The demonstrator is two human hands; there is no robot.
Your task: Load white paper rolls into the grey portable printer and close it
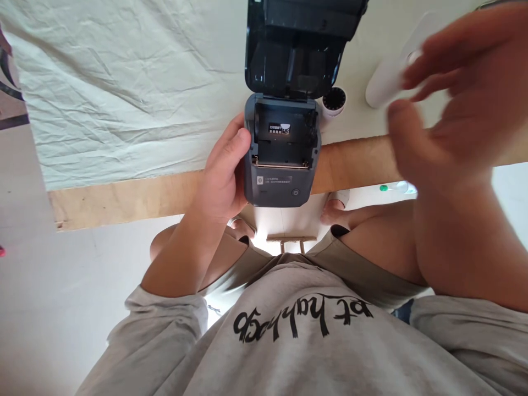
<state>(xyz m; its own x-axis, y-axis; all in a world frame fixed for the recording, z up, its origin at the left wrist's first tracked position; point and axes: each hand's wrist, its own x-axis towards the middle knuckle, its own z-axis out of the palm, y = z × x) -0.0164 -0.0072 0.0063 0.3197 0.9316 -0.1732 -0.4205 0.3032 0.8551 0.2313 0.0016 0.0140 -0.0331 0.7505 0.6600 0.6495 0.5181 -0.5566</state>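
A creased, pale greenish-white cloth (124,82) covers most of the light wooden counter (124,198), leaving its bare front edge showing. Below that edge lies a smooth, pale grey floor (49,308). Soft, even light fills the scene.

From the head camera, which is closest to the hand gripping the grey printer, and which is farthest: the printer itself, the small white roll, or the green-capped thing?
Measured from the left hand:
1. Printer: touching, gripped on its side at the table edge.
2. Small white roll: just beyond the printer's far corner, on the table.
3. Green-capped thing: farthest, past the printer, below the table edge.
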